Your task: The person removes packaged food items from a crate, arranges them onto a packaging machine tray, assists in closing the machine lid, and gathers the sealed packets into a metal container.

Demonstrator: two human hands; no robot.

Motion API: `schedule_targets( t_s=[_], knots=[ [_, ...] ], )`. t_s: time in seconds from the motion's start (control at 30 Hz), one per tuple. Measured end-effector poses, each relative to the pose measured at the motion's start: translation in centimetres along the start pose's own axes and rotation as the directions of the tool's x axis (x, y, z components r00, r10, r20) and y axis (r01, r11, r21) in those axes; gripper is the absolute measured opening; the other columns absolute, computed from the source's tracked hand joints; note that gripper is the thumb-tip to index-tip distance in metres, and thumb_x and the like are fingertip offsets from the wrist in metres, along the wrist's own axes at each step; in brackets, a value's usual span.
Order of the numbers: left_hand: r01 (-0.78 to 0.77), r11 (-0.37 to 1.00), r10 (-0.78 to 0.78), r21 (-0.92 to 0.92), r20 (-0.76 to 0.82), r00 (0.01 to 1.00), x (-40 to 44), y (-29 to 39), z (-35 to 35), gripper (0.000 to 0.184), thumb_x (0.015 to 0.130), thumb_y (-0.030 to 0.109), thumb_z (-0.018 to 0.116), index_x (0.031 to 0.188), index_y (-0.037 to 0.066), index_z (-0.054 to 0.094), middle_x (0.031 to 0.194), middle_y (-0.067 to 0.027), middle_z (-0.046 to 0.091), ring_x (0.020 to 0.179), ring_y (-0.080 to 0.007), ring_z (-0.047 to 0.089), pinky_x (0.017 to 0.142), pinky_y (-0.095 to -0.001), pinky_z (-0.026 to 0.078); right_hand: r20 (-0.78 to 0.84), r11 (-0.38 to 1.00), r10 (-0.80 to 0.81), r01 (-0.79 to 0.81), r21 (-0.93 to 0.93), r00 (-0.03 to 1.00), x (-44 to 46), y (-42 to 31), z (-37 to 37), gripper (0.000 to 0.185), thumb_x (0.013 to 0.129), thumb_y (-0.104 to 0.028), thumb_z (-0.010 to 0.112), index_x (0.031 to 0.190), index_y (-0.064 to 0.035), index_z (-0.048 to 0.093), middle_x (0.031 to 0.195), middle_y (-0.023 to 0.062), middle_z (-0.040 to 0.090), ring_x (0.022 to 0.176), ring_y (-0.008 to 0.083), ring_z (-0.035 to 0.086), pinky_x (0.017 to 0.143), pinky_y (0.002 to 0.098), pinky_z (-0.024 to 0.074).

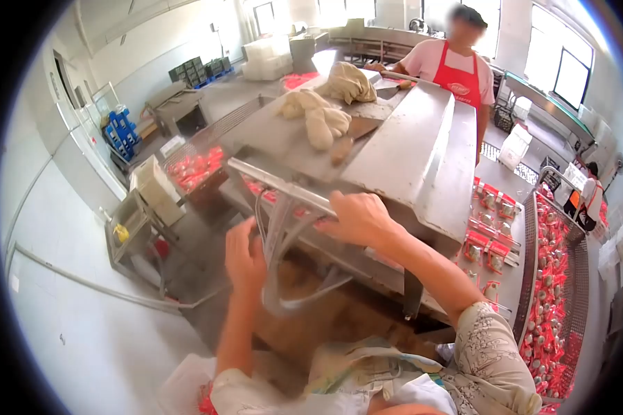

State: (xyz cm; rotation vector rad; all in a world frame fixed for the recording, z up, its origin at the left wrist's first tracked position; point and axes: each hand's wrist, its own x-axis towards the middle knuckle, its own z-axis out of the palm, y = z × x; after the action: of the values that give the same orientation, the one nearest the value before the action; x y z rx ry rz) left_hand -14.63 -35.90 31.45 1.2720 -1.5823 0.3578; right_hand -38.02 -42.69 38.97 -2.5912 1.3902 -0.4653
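Note:
My right hand (363,218) is closed around the right end of a pale metal bar (284,185), part of a frame with a curved tube (270,294) looping below it. My left hand (246,256) is raised just left of the tube, fingers loosely bent; nothing shows in it. Beyond the bar is a metal worktable (277,142) bearing beige, cloth-like bundles (318,121). Beside them lie a knife (360,128) with a wooden handle and a second knife (387,92). Red packets (259,190) show partly behind the bar.
A sloped metal cover (405,152) stands right of the worktable. A person in a red apron (457,76) stands behind it. Red packets fill a mesh crate (529,277) at right and another crate (204,190) at left. A small stand (128,232) is by the left wall.

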Motion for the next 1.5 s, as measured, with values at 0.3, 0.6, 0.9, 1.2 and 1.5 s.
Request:
schedule_targets(
  t_s=[0.3, 0.6, 0.9, 1.2, 1.5],
  knots=[
    [-0.427, 0.902, 0.423, -0.069, 0.345, 0.838, 6.8, 5.7, 7.5, 0.043, 0.070, 0.001, 0.061, 0.112, 0.005, 0.059, 0.104, -0.0130, 0.063, 0.102, -0.0315, 0.057, 0.093, -0.0399, 0.043, 0.035, 0.985, 0.170, -0.168, -0.036, 0.985, -15.3, 5.3, -6.1, 0.041, 0.076, -0.038, 0.070, 0.084, -0.0020, 0.051, 0.069, 0.0188, 0.061, 0.074, 0.0390, 0.061, 0.066, 0.0473, 0.0447],
    [-0.509, 0.810, 0.573, -0.293, 0.582, 0.577, -3.2, 13.0, 15.8, 0.013, 0.057, 0.014, 0.060, 0.064, 0.012, 0.050, 0.055, -0.0072, 0.053, 0.053, -0.0280, 0.057, 0.047, -0.0407, 0.045, 0.047, 0.897, 0.433, -0.426, -0.114, 0.900, -31.3, 13.5, -1.5, 0.034, 0.070, -0.036, 0.074, 0.074, -0.0080, 0.055, 0.062, 0.0140, 0.059, 0.064, 0.0356, 0.061, 0.059, 0.0447, 0.0458],
    [-0.349, 0.834, 0.550, -0.427, 0.699, 0.458, -16.5, 15.8, 21.4, 0.015, 0.061, 0.022, 0.064, 0.063, 0.012, 0.052, 0.056, -0.0073, 0.056, 0.055, -0.0270, 0.060, 0.049, -0.0405, 0.046, 0.173, 0.804, 0.593, -0.591, -0.065, 0.786, -39.9, 19.5, 8.2, 0.039, 0.068, -0.042, 0.076, 0.078, -0.0072, 0.062, 0.066, 0.0122, 0.063, 0.068, 0.0327, 0.063, 0.065, 0.0418, 0.0477],
    [-0.220, 0.866, 0.501, -0.450, 0.777, 0.381, -17.7, 15.6, 22.4, 0.019, 0.070, 0.024, 0.067, 0.081, 0.010, 0.062, 0.063, -0.0052, 0.058, 0.062, -0.0254, 0.060, 0.053, -0.0378, 0.047, 0.117, 0.796, 0.602, -0.584, -0.160, 0.790, -40.2, 20.8, 10.5, 0.020, 0.060, -0.024, 0.069, 0.068, -0.0084, 0.059, 0.057, 0.0128, 0.059, 0.057, 0.0331, 0.061, 0.056, 0.0430, 0.0472],
    [0.186, 0.314, 0.676, -0.931, 0.357, 0.645, -12.9, 9.8, 20.9, 0.065, 0.065, 0.025, 0.075, 0.123, 0.007, 0.051, 0.113, -0.0140, 0.057, 0.101, -0.0289, 0.058, 0.083, -0.0393, 0.049, 0.172, 0.548, 0.824, -0.681, -0.486, 0.540, -35.3, 16.7, 10.0, 0.034, 0.057, -0.021, 0.078, 0.081, -0.0043, 0.062, 0.087, 0.0173, 0.058, 0.084, 0.0350, 0.059, 0.074, 0.0452, 0.0474]
  ],
)
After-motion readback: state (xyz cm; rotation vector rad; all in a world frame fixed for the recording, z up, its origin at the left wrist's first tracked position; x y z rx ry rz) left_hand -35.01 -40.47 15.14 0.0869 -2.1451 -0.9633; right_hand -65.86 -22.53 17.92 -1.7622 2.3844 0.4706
